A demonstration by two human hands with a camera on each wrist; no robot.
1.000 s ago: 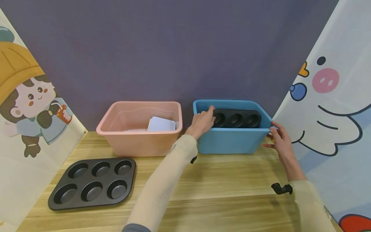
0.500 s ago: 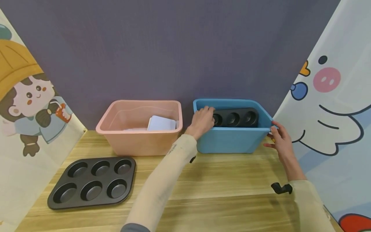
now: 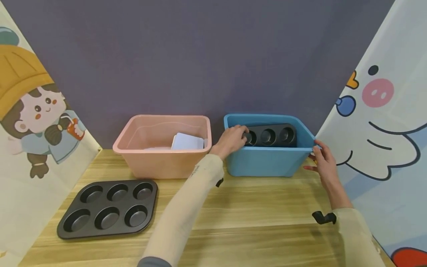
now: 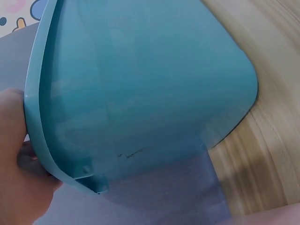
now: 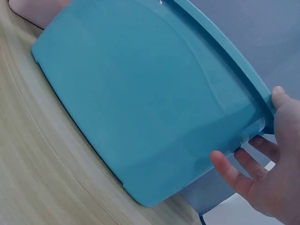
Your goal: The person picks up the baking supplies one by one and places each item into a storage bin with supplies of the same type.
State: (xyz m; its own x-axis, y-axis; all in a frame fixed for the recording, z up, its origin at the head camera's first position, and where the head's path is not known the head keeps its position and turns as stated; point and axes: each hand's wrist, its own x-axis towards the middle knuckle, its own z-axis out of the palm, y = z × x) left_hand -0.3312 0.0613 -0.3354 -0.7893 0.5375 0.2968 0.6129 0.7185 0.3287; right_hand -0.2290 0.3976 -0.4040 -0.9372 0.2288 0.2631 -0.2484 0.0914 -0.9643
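Head cam: L hand (image 3: pixel 231 141), fingers bent, seems to pinch the L end of the blk tray (image 3: pixel 275 135) inside the blue bin (image 3: pixel 260 162); R hand (image 3: pixel 325 163) grips the bin's R corner, lower fingers spread. Step looks like positioning tray in bin; next move prob calls for steadying bin w/ R.

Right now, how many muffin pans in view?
2. One pan lies on the table, front-left of the pink bin; a second pan is in the blue bin, partly covered by the left hand. Either bin could hide more.
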